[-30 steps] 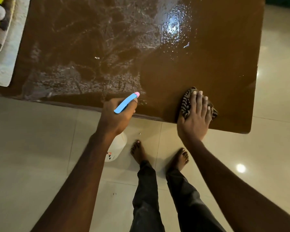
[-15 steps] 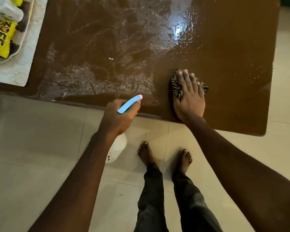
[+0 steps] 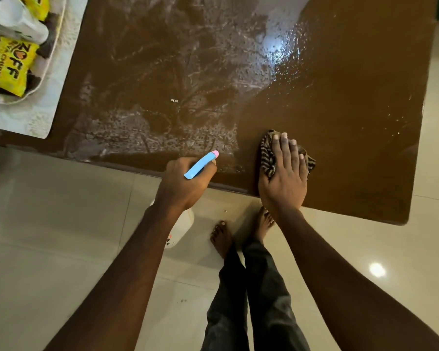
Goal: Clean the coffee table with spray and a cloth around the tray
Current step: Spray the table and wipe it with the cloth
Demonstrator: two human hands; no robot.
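Coffee table [image 3: 340,97] seen from above, mid-wipe. The right hand [image 3: 284,178] presses the striped cloth [image 3: 268,158] flat under straight fingers near the front edge, at the border between the smooth right part and the streaked, wet middle. Half a second ago the cloth lay farther in from the edge; it has been drawn back towards the person, ending one stroke. The left hand [image 3: 185,183], unmoved, is clenched round the spray bottle [image 3: 200,165] at the front edge. The tray [image 3: 51,55] stands far left on its mat [image 3: 43,110]. Judged progress: right part wiped, streaked area towards the tray remaining.
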